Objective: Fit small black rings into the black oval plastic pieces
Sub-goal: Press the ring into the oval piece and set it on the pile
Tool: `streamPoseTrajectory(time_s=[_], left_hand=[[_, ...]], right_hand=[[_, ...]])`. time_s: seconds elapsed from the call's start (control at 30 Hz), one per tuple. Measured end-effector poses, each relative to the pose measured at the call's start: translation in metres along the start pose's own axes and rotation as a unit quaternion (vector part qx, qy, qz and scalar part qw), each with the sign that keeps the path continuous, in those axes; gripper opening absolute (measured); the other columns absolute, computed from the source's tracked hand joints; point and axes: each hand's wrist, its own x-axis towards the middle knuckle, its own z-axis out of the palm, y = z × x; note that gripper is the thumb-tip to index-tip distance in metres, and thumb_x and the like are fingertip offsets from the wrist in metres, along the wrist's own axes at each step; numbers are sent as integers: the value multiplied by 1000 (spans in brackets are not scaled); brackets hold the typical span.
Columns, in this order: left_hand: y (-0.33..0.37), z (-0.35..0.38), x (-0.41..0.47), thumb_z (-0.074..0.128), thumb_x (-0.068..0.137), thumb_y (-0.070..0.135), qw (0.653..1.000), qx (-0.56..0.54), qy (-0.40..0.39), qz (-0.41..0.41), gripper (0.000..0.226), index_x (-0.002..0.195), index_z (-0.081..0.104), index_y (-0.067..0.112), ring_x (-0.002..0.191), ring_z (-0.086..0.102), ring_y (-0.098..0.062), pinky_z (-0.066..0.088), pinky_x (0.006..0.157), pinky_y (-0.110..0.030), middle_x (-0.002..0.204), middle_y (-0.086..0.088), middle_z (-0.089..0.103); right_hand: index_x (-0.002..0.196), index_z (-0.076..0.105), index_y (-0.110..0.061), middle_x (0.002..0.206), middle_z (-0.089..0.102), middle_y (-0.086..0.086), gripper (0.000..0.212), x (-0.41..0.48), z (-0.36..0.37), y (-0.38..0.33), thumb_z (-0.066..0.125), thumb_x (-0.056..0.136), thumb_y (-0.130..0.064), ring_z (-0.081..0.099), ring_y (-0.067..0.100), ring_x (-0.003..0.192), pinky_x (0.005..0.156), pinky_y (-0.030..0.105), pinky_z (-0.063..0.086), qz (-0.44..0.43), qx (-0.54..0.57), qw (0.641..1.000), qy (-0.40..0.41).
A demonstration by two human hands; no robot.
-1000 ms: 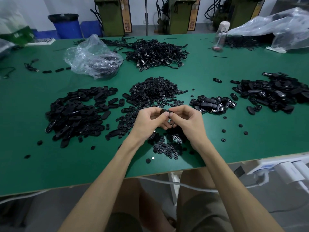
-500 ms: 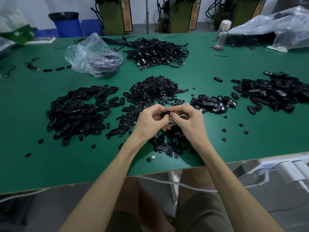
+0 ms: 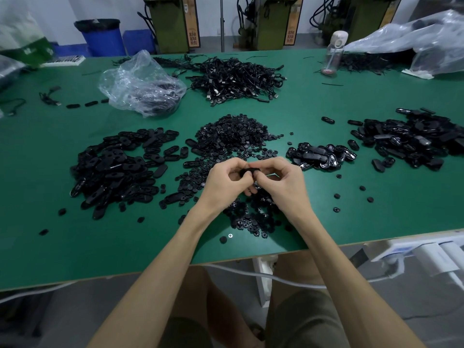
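My left hand (image 3: 226, 183) and my right hand (image 3: 283, 184) meet above the green table (image 3: 50, 242), fingers curled round one black oval plastic piece (image 3: 249, 171) held between them. Fingers hide most of it, and I cannot tell if a ring sits in it. Small black rings lie in a heap (image 3: 233, 139) behind the hands and in a smaller scatter (image 3: 251, 217) under my wrists. A large pile of oval pieces (image 3: 115, 167) lies to the left. A small pile of oval pieces (image 3: 321, 156) lies just right of my hands.
Another pile of black pieces (image 3: 414, 139) lies at the far right. Behind are a clear plastic bag (image 3: 140, 84), a tangle of black cables (image 3: 236, 79), a bottle (image 3: 335, 54) and more bags (image 3: 414, 41). Loose rings dot the table (image 3: 336, 196). A white power strip (image 3: 426, 252) hangs off the front right edge.
Both hands stay together on the oval piece and have shifted only slightly; the fingers keep working at it.
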Motion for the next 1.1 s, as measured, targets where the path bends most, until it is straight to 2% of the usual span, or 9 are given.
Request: streamPoseTrajectory(time_s=[0.1,0.2,0.33,0.57,0.73,0.87,0.97,1.1], left_hand=[[0,1,0,61,96,-3,1000,22,6,4,10,101,69,1,63,71,-20,58,64,-30,71,-5,72],[0,1,0,60,96,-3,999,39,6,6,10,101,68,0,61,70,-18,58,63,-29,71,-5,71],[0,1,1,60,96,-2,998,56,12,8,9,102,67,0,60,68,-17,58,63,-30,69,-5,70],[0,0,0,61,99,-2,999,39,10,19,8,102,67,0,62,69,-19,58,65,-32,71,-10,71],[3,-1,0,60,102,-1,1000,15,4,26,9,106,66,-6,64,70,-22,59,66,-33,74,-15,71],[1,0,1,60,101,-1,999,8,14,28,8,106,66,-6,63,70,-22,59,65,-31,74,-9,71],[-1,0,1,64,100,1,999,0,21,27,8,106,69,1,73,74,-21,59,70,-28,83,-9,75],[-2,1,2,67,100,10,997,35,53,39,19,119,68,10,102,73,-12,59,91,-29,109,-2,75]], right_hand=[[99,80,-15,88,76,7,20,0,0,1,73,89,1,72,30,81,79,46,61,18,17,1000,-8],[97,79,-13,83,78,6,17,0,1,2,74,88,0,72,22,75,76,41,62,32,30,999,-12],[96,78,-13,83,78,3,15,1,1,3,75,88,-2,73,16,75,73,31,62,34,28,999,-8],[98,77,-11,84,77,4,11,1,0,5,74,91,-3,71,17,76,73,37,62,41,38,998,9],[101,75,-5,83,76,3,11,1,0,5,69,94,1,73,14,76,66,25,57,52,81,995,12],[103,75,-5,85,75,3,16,2,0,6,66,94,4,74,15,79,67,25,58,44,84,995,6],[103,75,-6,84,75,0,15,2,-1,6,67,94,3,73,15,77,68,26,58,43,89,995,5],[103,74,-7,86,75,3,14,2,-1,7,68,94,2,76,20,81,67,25,59,45,99,992,58]])
